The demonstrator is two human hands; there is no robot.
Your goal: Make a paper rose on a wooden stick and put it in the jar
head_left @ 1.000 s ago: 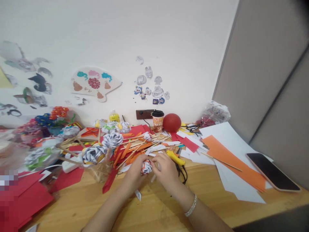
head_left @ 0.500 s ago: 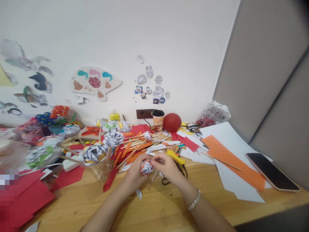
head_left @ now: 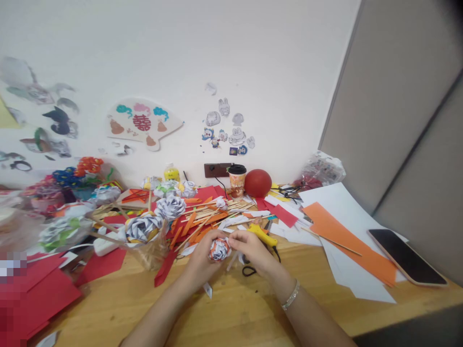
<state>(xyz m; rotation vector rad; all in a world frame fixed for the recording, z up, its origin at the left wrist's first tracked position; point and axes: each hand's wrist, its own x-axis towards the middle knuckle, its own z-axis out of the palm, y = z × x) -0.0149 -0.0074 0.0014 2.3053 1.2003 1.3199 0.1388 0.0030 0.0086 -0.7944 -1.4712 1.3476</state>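
Cupping the round flower (head_left: 220,249) in the curled left hand (head_left: 201,255). Poised at its right edge with the right hand (head_left: 251,247) pinched together (cannot tell whether gripping)

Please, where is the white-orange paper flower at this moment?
In the head view, the paper flower is below centre, in the left hand, with the right hand close on its right.

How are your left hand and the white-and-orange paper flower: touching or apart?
Touching: in the head view, the left hand cups the paper flower's side, no gap showing.
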